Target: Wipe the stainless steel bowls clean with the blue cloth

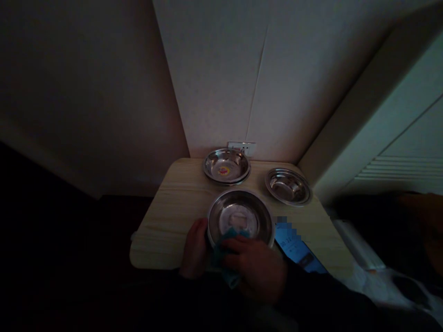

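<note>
Left hand [195, 247]: curled, gripping round silver metal bowl [242, 214] | Right hand [258, 267]: closed on crumpled teal cloth [220, 256] | Brace bowl; wipe evenly

Left fingers [200, 227] grip metal bowl [238, 216]; right fingers [232, 245] hold teal cloth [229, 277] against it.

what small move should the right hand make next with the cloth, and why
Probably slide the teal cloth farther into the bowl, over the pale patch: the right hand has it at the near rim, the left hand is at the left rim, and the patch lies just beyond the cloth.
</note>
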Tool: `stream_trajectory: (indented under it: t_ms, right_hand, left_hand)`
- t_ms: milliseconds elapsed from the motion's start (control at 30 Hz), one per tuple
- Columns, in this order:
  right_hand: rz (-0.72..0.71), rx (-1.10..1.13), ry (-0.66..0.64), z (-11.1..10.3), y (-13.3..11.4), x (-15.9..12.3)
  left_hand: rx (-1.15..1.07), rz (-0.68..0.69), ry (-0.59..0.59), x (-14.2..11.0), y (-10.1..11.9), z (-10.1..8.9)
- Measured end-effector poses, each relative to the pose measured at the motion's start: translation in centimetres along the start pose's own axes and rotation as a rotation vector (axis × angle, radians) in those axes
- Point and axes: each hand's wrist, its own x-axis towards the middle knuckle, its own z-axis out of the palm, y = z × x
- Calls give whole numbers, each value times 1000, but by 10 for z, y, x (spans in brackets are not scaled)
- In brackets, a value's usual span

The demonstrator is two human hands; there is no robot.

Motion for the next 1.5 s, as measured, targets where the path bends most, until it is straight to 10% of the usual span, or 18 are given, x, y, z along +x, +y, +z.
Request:
stream_trajectory:
  t_ms: [167,333,767,1133,1500]
  right_hand:
    - [-63,22,-46,-17,21,-25]
    - [-155,230,8,4,28,10]
    - [351,-193,167,13,39,57]
    - [-77,-114,-72,12,39,28]
    - [289,-313,73,2,42,64]
  left_hand:
    - [19,-8,-2,-3,-2,1]
    - [87,14,2,-9,3,0]
    - [216,113,43,-7,-10,1]
    - [261,152,121,-5,-4,3]
    - [283,172,108,-4,-7,2]
